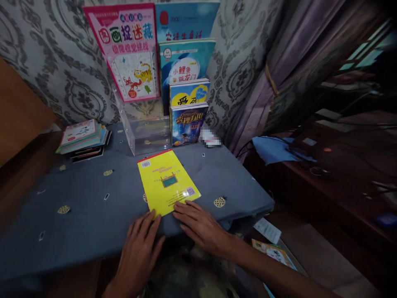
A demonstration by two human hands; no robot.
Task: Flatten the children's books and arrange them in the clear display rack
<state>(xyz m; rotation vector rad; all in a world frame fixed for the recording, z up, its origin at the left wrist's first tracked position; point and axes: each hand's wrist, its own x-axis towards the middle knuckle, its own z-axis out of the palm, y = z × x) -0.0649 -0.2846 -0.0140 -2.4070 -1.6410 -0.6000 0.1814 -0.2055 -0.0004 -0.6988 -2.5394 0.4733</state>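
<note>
A thin yellow book (166,178) with a red edge lies flat on the cloth-covered table, a barcode at its far left corner. My left hand (139,240) rests at its near left corner, fingers stretched out and fingertips touching the cover. On the near right part of the cover, the fingers of my right hand (198,225) lie flat and spread. Neither hand grips the book. Behind it stands a clear acrylic rack (133,136) with a pink picture book (130,54), a teal book (186,60) and a dark blue book (187,126) in it.
A stack of books (82,136) sits at the table's left. A small pixelated item (211,138) is right of the rack. The table's right edge ends near a purple curtain (248,95). Below it are more books (274,252); a dark red cabinet (341,178) stands right.
</note>
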